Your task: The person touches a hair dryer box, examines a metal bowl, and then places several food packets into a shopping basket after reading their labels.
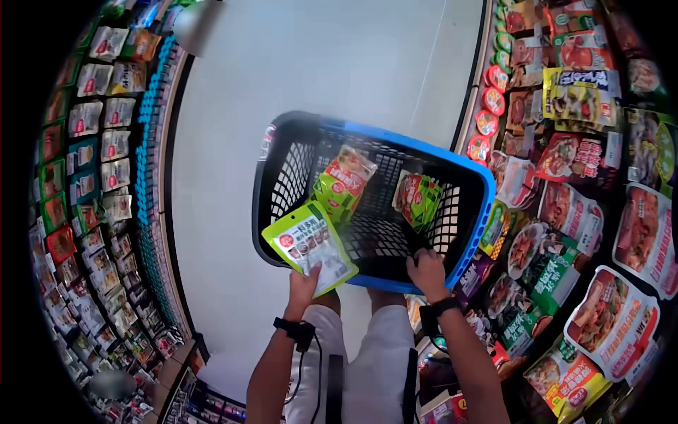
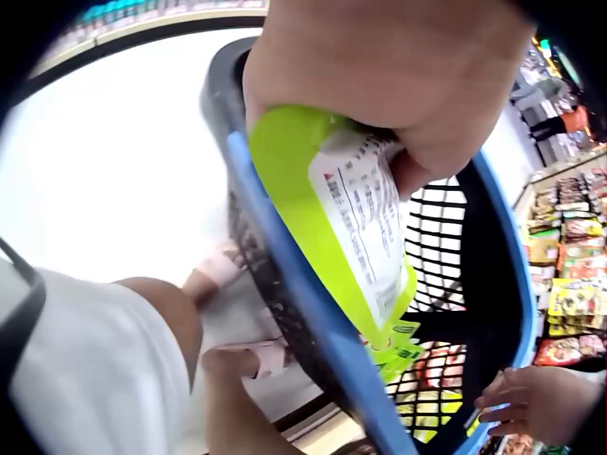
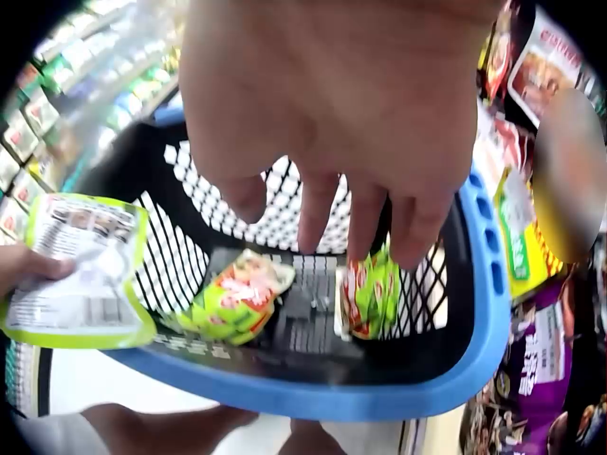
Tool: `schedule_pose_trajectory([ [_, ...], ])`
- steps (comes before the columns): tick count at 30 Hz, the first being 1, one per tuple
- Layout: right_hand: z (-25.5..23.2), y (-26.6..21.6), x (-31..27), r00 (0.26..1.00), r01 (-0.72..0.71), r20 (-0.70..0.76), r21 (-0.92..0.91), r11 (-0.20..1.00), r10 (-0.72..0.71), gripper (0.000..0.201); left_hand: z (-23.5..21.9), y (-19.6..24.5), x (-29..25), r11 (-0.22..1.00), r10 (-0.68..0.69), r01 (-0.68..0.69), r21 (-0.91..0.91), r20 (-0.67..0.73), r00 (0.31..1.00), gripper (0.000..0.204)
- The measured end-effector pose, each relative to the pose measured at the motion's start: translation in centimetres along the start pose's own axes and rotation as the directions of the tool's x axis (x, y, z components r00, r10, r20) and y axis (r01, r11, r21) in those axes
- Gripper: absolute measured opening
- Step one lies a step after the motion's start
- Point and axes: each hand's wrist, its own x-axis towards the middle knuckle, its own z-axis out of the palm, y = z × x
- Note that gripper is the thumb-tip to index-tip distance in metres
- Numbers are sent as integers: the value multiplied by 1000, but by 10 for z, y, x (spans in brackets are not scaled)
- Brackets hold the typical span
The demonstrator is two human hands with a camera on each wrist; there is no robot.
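My left hand (image 1: 304, 288) grips a green and white food pouch (image 1: 311, 244) by its lower part, thumb on the printed face, over the near left corner of a black shopping basket with a blue rim (image 1: 482, 212). In the left wrist view the pouch (image 2: 356, 218) tilts down over the rim. My right hand (image 1: 428, 273) is at the near right side of the basket, fingers loosely bent and nothing in them. Inside the basket lie green and red food packets (image 1: 340, 185) on the left and another green and red packet (image 1: 418, 201) on the right.
Shelves of packaged foods (image 1: 593, 212) run close along the right side. On the left, another shelf of small packets (image 1: 116, 145) lines the aisle. Pale floor (image 1: 318, 63) stretches ahead between them. The person's legs (image 1: 381, 328) are just behind the basket.
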Motion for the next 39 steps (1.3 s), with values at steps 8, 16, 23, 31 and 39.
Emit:
schedule_pose_trajectory([
  [8,162,88,184,938,-235,-177,303,923,297,62,-5,5,10,979,-111,101,-178,-48,993,43],
  [16,159,78,194,990,-125,-44,112,986,131,31,-10,2,14,969,-216,218,-119,28,976,41],
  [23,-41,8,48,987,-149,124,487,860,101,17,-5,76,19,979,-205,198,54,193,960,34],
  [31,-244,-88,-152,976,-203,147,881,428,161,17,-5,241,-66,949,-111,238,-206,490,865,49],
  [39,-333,-166,-253,942,-20,181,870,-492,281,35,-23,289,-132,622,192,674,-399,912,362,62],
])
